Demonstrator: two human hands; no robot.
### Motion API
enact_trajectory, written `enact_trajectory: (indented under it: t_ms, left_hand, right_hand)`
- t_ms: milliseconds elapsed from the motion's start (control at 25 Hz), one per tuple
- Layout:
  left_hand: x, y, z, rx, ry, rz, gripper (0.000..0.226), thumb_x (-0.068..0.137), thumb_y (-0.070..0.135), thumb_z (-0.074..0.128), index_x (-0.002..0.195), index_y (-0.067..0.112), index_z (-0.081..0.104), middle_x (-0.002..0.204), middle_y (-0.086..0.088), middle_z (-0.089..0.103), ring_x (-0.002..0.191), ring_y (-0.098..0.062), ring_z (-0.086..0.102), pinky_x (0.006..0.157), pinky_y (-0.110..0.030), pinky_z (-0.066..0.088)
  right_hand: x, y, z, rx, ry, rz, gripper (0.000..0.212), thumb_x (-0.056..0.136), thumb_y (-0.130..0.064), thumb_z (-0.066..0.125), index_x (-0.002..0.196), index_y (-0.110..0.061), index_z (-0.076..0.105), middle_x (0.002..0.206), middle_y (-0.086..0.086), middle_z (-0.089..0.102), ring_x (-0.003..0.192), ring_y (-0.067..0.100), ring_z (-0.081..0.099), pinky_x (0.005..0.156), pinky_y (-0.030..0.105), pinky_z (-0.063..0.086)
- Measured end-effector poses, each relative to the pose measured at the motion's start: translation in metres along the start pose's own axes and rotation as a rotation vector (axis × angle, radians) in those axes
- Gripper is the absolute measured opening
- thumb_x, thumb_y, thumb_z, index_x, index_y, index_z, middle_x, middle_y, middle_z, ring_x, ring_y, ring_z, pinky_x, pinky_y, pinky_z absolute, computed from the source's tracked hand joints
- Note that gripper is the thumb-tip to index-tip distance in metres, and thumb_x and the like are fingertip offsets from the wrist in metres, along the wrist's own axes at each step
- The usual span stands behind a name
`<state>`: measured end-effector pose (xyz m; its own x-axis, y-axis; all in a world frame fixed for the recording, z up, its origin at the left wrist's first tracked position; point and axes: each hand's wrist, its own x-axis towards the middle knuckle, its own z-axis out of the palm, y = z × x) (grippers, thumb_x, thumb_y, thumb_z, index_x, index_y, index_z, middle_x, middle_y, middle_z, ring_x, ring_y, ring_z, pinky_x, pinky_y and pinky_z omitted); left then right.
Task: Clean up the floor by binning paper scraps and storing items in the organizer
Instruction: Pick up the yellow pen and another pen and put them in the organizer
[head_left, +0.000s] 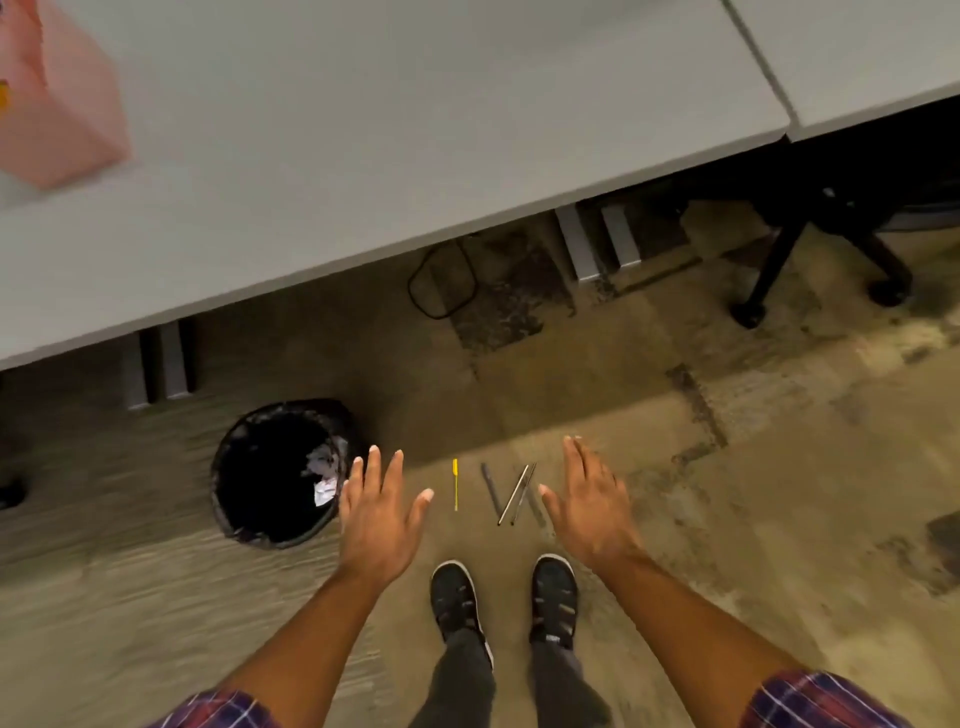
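We see a black bin (275, 473) holding white paper scraps (324, 483). Right of the bin lie a yellow pen (455, 484), then grey and silver pens (513, 494), on mottled tan carpet (727, 467). Beyond the bin: pink organizer (57, 104), pale grey table (363, 130). Our sleeves (821, 699) are red-and-blue plaid, shoes (454, 592) black.

The pink organizer (57, 104) is blurred and cut by the left edge.

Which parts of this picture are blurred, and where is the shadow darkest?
Head view: the pink translucent box is smeared, the carpet left of the round black bin streaks; the thin yellow pen looks sharp; darkest shadow lies under the grey desk.
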<state>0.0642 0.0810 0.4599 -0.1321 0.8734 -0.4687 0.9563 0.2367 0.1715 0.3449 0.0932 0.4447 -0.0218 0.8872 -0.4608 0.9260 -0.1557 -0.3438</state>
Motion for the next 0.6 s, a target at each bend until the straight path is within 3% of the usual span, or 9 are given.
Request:
enact_trajectory:
  t_ms: [360, 480, 600]
  left_hand:
    - [0.136, -0.049, 0.211, -0.064, -0.037, -0.041, 0.070, 0.099, 0.055, 0.048, 0.160, 0.024, 0.031, 0.171, -0.010, 0.022, 0.158, -0.033, 0.016, 0.124, -0.051, 0.020]
    - [0.174, -0.062, 0.281, -0.078, -0.068, -0.025, 0.057, 0.096, 0.050, 0.051, 0.143, 0.018, 0.054, 0.145, -0.015, 0.055, 0.135, -0.036, 0.047, 0.114, -0.045, 0.035]
    - [0.213, -0.079, 0.344, -0.245, -0.105, -0.115, 0.035, 0.093, 0.035, 0.066, 0.119, 0.012, 0.067, 0.116, -0.014, 0.070, 0.112, -0.033, 0.063, 0.098, -0.036, 0.047]
  right_hand:
    - [0.111, 0.061, 0.219, 0.101, -0.096, 0.044, 0.059, 0.097, -0.036, 0.055, 0.149, -0.015, 0.036, 0.136, 0.009, 0.054, 0.122, 0.027, 0.055, 0.104, 0.042, 0.048]
    - [0.154, 0.069, 0.284, 0.160, -0.156, 0.043, 0.041, 0.097, -0.032, 0.055, 0.134, -0.017, 0.048, 0.122, 0.008, 0.063, 0.112, 0.029, 0.060, 0.098, 0.042, 0.049]
    - [0.194, 0.070, 0.340, 0.184, -0.210, 0.056, 0.026, 0.097, -0.028, 0.054, 0.120, -0.016, 0.053, 0.108, 0.008, 0.068, 0.101, 0.030, 0.065, 0.093, 0.042, 0.052]
